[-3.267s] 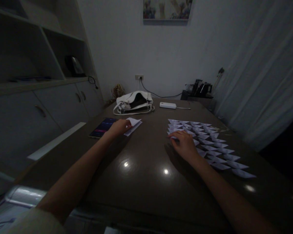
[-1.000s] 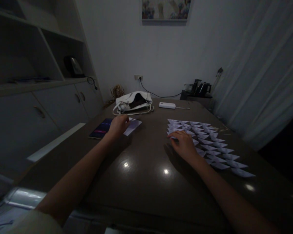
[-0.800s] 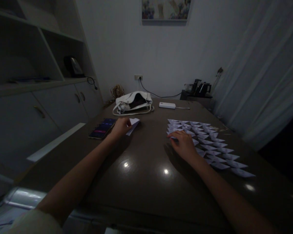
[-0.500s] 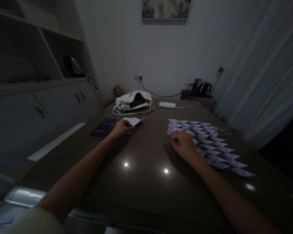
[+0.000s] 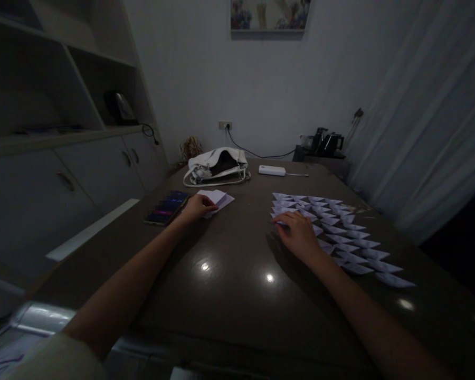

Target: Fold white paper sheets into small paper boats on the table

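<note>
In the head view, we are seeing the left hand (image 5: 198,207) reaching over the brown bench (image 5: 237,243), its fingers lying narrowly together at the near edge of some white papers (image 5: 224,197); the fingers are touching the top sheet, but we are not managing to tell whether they are pinching it. The papers are overlapping unevenly, with the upper one sitting askew on the one beneath. Just beside this hand, on its left, a phone (image 5: 166,206) is lying with its screen lit. The right hand (image 5: 298,235) is resting at the left edge of the rows of paper boats (image 5: 344,240), its fingers bending loosely, thumb and forefinger standing slightly apart; we are unable to tell if a boat is between them. The boats are filling the right side of the bench in close, slanting rows. Farther back, a white bag (image 5: 206,161) is slumping with its mouth gaping, and a white device (image 5: 272,170) with a short cable (image 5: 297,174) is lying to its right. Behind, a black kettle (image 5: 332,143) is standing near the wall (image 5: 269,84).
</note>
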`<state>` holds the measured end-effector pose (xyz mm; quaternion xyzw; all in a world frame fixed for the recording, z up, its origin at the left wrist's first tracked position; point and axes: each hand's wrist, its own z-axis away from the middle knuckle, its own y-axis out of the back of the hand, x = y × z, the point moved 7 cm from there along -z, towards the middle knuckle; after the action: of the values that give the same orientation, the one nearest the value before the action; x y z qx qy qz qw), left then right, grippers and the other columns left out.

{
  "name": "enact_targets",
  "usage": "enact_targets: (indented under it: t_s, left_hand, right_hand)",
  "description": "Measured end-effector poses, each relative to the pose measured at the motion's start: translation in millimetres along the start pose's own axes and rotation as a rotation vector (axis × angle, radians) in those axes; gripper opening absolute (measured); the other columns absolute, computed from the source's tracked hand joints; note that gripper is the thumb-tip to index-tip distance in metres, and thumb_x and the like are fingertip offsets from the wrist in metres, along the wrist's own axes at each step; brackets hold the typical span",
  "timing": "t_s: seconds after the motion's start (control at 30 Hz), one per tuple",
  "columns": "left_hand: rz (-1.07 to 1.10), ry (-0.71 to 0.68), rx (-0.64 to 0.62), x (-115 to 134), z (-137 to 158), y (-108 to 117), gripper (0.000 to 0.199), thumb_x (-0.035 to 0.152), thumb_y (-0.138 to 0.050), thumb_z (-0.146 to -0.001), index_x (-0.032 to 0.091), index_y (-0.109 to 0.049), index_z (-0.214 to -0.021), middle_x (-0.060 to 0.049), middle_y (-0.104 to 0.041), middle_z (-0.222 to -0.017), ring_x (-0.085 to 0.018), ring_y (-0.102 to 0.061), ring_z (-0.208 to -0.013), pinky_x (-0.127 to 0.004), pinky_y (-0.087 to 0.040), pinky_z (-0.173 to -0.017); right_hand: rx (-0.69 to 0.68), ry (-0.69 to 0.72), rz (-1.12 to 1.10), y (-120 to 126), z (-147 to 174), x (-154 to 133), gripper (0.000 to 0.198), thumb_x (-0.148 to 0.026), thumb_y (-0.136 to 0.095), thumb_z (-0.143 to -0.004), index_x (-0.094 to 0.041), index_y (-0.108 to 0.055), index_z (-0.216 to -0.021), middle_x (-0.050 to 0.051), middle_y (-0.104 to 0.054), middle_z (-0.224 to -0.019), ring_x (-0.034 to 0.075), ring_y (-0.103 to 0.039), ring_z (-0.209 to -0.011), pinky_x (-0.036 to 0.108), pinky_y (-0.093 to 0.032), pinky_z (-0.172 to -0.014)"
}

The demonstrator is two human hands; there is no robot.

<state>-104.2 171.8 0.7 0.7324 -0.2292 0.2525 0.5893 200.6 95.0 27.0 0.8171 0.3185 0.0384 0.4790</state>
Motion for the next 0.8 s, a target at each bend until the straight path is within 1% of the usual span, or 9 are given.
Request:
enact_targets:
  t_s: [0.17, 0.37, 0.43, 0.47, 0.53, 0.6, 0.7, 0.73, 0.8]
  left_hand:
    - [-0.102, -0.079, 0.115, 10, 3, 11, 0.014, 0.029, -0.068, -0.073, 0.016, -0.069, -0.076, -0.008, -0.07, -0.077, -0.021, -0.064, -0.073, -0.027, -0.045, -0.064]
    - [-0.223, -0.186, 0.345, 44, 25, 35, 0.016, 0.022, -0.052, -0.085, 0.016, -0.062, -0.096, -0.014, -0.066, -0.103, -0.028, -0.061, -0.095, -0.033, -0.043, -0.077]
    - [-0.248, -0.321, 0.424, 64, 36, 36, 0.014, 0.022, -0.05, -0.086, 0.016, -0.06, -0.094, -0.013, -0.065, -0.1, -0.027, -0.06, -0.094, -0.032, -0.043, -0.076]
    - [-0.212, -0.376, 0.417, 72, 39, 34, 0.011, 0.021, -0.051, -0.085, 0.016, -0.058, -0.091, -0.011, -0.065, -0.094, -0.025, -0.061, -0.09, -0.031, -0.043, -0.076]
    - [-0.046, -0.451, 0.327, 83, 43, 24, 0.009, 0.024, -0.052, -0.084, 0.017, -0.055, -0.09, -0.008, -0.064, -0.087, -0.021, -0.06, -0.082, -0.029, -0.043, -0.074]
    - [0.232, -0.443, 0.218, 88, 44, 12, 0.014, 0.032, -0.053, -0.084, 0.019, -0.05, -0.086, -0.005, -0.061, -0.083, -0.018, -0.059, -0.076, -0.026, -0.042, -0.066]
    - [0.738, -0.253, -0.044, 85, 42, -16, 0.028, 0.042, -0.058, -0.077, 0.02, -0.043, -0.085, 0.002, -0.055, -0.068, -0.014, -0.053, -0.059, -0.021, -0.036, -0.052]
    - [0.843, -0.201, -0.094, 85, 43, -23, 0.032, 0.042, -0.062, -0.073, 0.021, -0.043, -0.086, 0.004, -0.054, -0.067, -0.013, -0.051, -0.057, -0.02, -0.034, -0.05]
    - [0.936, -0.12, -0.175, 84, 46, -37, 0.038, 0.043, -0.068, -0.068, 0.021, -0.043, -0.086, 0.006, -0.053, -0.065, -0.011, -0.049, -0.052, -0.019, -0.03, -0.046]
  right_hand:
    - [0.009, 0.0, -0.006, 0, 0, 0, 0.02, -0.013, -0.055, -0.082, -0.022, -0.069, -0.093, 0.006, -0.072, -0.099, 0.027, -0.061, -0.099, 0.041, -0.04, -0.085]
    - [0.009, 0.004, -0.02, 0, 0, -1, 0.021, -0.013, -0.054, -0.083, -0.023, -0.069, -0.094, 0.006, -0.072, -0.1, 0.027, -0.061, -0.1, 0.043, -0.041, -0.087]
    - [0.024, 0.012, -0.045, 0, 0, -1, 0.021, -0.014, -0.054, -0.083, -0.022, -0.069, -0.097, 0.007, -0.072, -0.101, 0.027, -0.062, -0.1, 0.043, -0.042, -0.088]
    - [0.035, 0.018, -0.067, 0, 0, -1, 0.022, -0.016, -0.055, -0.084, -0.022, -0.068, -0.1, 0.008, -0.072, -0.102, 0.027, -0.063, -0.1, 0.044, -0.043, -0.089]
    - [0.067, 0.016, -0.132, 0, 0, 0, 0.025, -0.021, -0.057, -0.084, -0.02, -0.066, -0.108, 0.01, -0.071, -0.102, 0.027, -0.064, -0.098, 0.043, -0.046, -0.088]
    - [0.097, -0.005, -0.219, 0, -1, 2, 0.035, -0.027, -0.06, -0.084, -0.018, -0.061, -0.117, 0.012, -0.07, -0.103, 0.027, -0.065, -0.097, 0.044, -0.048, -0.087]
    - [0.122, -0.089, -0.39, -3, -1, 6, 0.045, -0.036, -0.063, -0.083, -0.015, -0.057, -0.123, 0.013, -0.07, -0.105, 0.027, -0.067, -0.096, 0.043, -0.051, -0.086]
    - [0.117, -0.121, -0.456, -4, -1, 7, 0.046, -0.038, -0.062, -0.084, -0.015, -0.058, -0.123, 0.013, -0.071, -0.105, 0.027, -0.067, -0.095, 0.042, -0.052, -0.085]
    - [0.098, -0.175, -0.588, -8, -2, 9, 0.041, -0.04, -0.061, -0.085, -0.017, -0.06, -0.119, 0.012, -0.072, -0.103, 0.026, -0.068, -0.094, 0.041, -0.054, -0.081]
